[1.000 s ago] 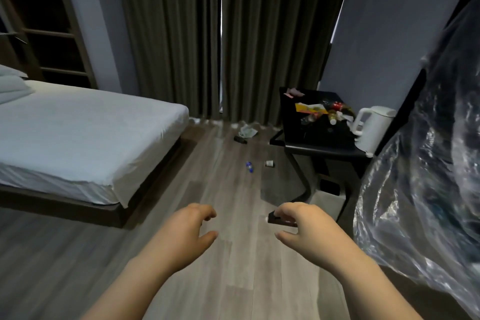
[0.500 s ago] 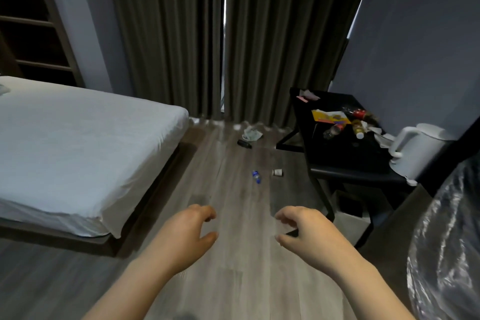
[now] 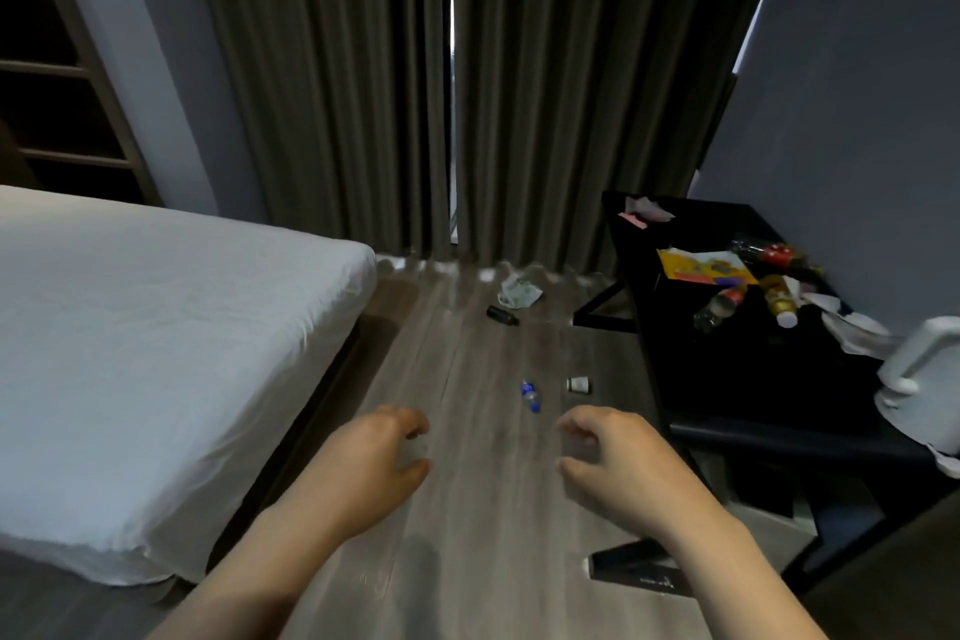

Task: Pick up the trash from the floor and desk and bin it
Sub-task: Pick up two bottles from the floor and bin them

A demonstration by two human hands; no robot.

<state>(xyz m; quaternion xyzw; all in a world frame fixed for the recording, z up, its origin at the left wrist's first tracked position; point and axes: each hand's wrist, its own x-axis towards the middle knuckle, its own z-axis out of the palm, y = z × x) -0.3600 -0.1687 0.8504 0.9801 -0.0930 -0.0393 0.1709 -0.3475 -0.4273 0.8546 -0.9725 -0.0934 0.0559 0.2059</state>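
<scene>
Just the one head view here, looking down across a wood floor [image 3: 467, 509]. Both hands are out front, low in the middle: left hand [image 3: 374, 463] and right hand [image 3: 618, 463], palms down, fingers loosely curled toward each other with a gap between them. Neither one is gripping anything, they're just empty over the boards. Trash-wise, at about 12 o'clock from the hands, just past the fingertips, a small crushed bottle [image 3: 531, 396] with blue bits lies on the floor. A little white cup [image 3: 577, 384] lies on its side just beside it, toward 1 o'clock. Farther off at 12, near the foot of the curtains [image 3: 363, 94], there's a crumpled wrapper [image 3: 518, 290] with a small dark thing [image 3: 502, 314] right next to it, can't tell what that one is. At 2 o'clock is the black desk [image 3: 753, 379], and it's a mess. There's a yellow packet [image 3: 701, 266], a red-labelled bottle [image 3: 774, 255] behind it, two lying bottles [image 3: 719, 307] in front of it, pink paper scraps [image 3: 644, 213] at the far corner, and crumpled white tissue [image 3: 847, 327] near a white kettle [image 3: 919, 379] at 3 o'clock. Down at 5 o'clock, partly under the right forearm, a flat dark box [image 3: 634, 572] lies on the floor by the desk leg. The bed [image 3: 156, 327] with its white sheet fills the 9 o'clock side, with dark shelves [image 3: 52, 68] up around 10.
</scene>
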